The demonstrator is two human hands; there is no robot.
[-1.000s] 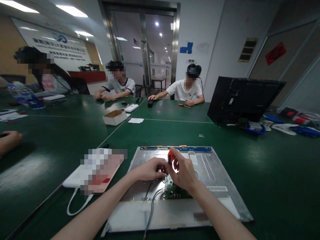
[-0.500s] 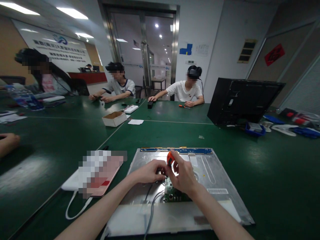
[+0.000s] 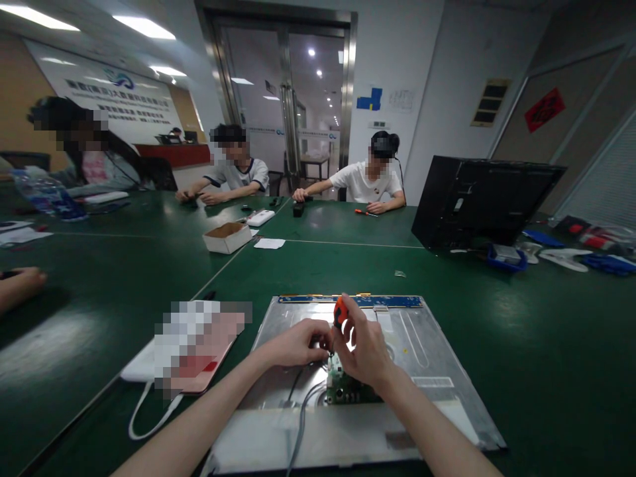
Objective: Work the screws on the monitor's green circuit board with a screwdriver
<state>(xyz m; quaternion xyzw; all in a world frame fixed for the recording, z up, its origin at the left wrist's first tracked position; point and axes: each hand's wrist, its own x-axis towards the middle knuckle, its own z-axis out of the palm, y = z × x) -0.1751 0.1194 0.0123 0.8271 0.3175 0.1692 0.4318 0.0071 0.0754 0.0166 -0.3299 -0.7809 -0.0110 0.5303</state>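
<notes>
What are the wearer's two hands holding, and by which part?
The right hand holds an orange-and-black screwdriver by its handle. The left hand is beside it; whether that grips anything cannot be told.

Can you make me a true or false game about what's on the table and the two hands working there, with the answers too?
1. The right hand holds a tool by its orange handle. True.
2. The left hand is far away from the right hand. False: the left hand is close beside it.
3. The green circuit board is on the metal panel. True.
4. The table is bright red. False: the table is green.
5. The small box is open at the top. True.
6. The black monitor casing is left of the small box. False: it is on the right.
</notes>
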